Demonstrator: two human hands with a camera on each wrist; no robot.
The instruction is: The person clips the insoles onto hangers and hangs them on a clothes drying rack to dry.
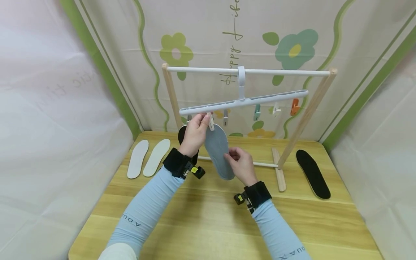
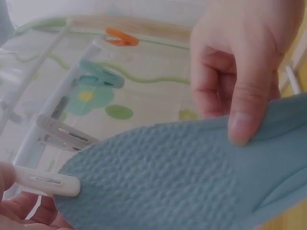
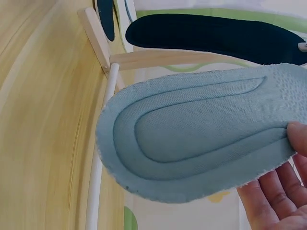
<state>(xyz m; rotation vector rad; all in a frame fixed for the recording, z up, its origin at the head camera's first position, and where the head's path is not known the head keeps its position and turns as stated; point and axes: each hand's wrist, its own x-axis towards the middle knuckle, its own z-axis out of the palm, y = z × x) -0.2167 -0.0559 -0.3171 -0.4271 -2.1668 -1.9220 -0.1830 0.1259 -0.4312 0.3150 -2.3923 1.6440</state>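
A grey-blue insole (image 1: 218,150) hangs below the white hanger bar (image 1: 273,98), its textured end up. My left hand (image 1: 194,134) pinches a white clip (image 2: 48,182) whose tip overlaps that upper end. With thumb and fingers my right hand (image 1: 241,164) grips the insole's side edge; in the right wrist view the thumb lies over the stitched face and the fingers are behind it. A black insole (image 3: 206,38) hangs beside it, partly hidden by my left hand in the head view.
Grey, teal (image 1: 257,112), white and orange clips (image 1: 295,107) hang along the bar. The hanger tilts on a wooden rack (image 1: 294,122). Two white insoles (image 1: 138,159) lie on the table (image 1: 195,224) at left, and a black insole (image 1: 313,174) lies at right.
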